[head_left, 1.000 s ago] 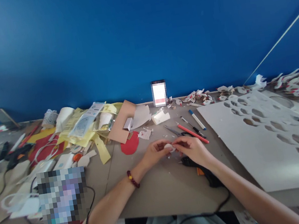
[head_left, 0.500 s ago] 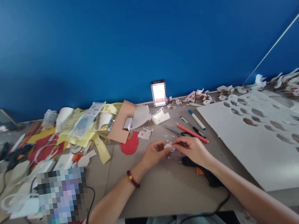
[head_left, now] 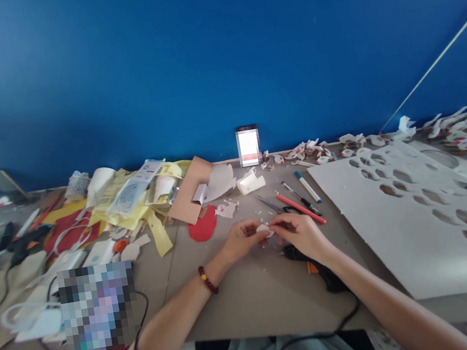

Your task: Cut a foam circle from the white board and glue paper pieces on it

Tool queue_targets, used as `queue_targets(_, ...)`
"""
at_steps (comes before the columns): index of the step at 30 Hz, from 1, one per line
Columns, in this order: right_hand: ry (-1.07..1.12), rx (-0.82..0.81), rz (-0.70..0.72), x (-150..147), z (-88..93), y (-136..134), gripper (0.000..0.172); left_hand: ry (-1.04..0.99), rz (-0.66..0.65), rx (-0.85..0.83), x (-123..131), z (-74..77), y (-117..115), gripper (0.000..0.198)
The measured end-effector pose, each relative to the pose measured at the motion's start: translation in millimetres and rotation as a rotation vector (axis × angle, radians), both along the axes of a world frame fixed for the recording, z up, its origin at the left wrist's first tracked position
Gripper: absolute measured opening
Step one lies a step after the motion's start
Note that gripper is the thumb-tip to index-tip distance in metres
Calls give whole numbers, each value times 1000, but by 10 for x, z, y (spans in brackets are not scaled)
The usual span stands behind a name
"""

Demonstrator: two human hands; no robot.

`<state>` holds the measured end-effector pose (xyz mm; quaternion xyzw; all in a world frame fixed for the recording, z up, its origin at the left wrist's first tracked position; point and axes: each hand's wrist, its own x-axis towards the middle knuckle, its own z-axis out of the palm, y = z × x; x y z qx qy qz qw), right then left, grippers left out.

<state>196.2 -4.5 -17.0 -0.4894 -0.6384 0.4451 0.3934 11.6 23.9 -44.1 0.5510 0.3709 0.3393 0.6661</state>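
Observation:
Over the middle of the table, my left hand (head_left: 246,239) pinches a small white cut-out piece (head_left: 264,229) between thumb and fingers. My right hand (head_left: 300,232) meets it from the right with its fingertips closed together at the piece's edge. Whatever is between those right fingertips is too small to make out. Under my right hand and wrist lies a black glue gun (head_left: 297,253) with an orange part, its nozzle pointing left. Scissors (head_left: 281,209) lie open just beyond my fingers, beside a red pen-like tool (head_left: 301,208).
A black pen (head_left: 293,191) and a blue-and-white marker (head_left: 307,187) lie beyond. A large white sheet with cut-out holes (head_left: 356,220) covers the right. Several white bird-like pieces (head_left: 309,148) line the wall. Left are a red paper piece (head_left: 203,227), cardboard (head_left: 191,190) and a black cable (head_left: 144,325).
Both hands stay in almost the same place, with the white piece still between them. Only a slight shift shows around the right fingers.

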Motion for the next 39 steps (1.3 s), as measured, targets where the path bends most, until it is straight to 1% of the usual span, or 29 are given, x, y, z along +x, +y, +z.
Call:
queue_targets(5, 8, -16, 1, -5, 15, 9, 17, -1, 7, -3, 1, 1, -1, 32)
queue_targets(9, 27, -26, -6, -5, 22, 4, 18, -11, 27, -40, 7, 50, -13, 37)
queue_targets(12, 47, -45, -26, 0, -9, 7, 20, -72, 57, -86, 7, 104, -25, 44)
queue_targets(15, 75, -61, -67, 7, -61, 25, 22, -129, 83, -101, 3, 144, -29, 45)
queue_targets(18, 139, -82, -93, 6, -89, 44, 26, -154, 120, -69, 1, 156, -26, 44)
queue_targets(20, 198, -115, -105, 0, -76, 46, 28, -166, 141, -37, 4, 151, -23, 42)
queue_targets(25, 318, -289, -90, -29, 12, 20, 36, -124, 176, 7, 18, 127, -21, 42)
queue_targets(28, 333, -353, -50, -41, 30, 4, 38, -90, 190, 33, 22, 123, -30, 42)
queue_targets(32, 326, -372, 2, -45, 2, -6, 38, -65, 180, 78, 22, 126, -54, 40)
queue_targets(39, 331, -350, 0, -40, -6, -13, 38, -50, 173, 132, 24, 141, -82, 38)
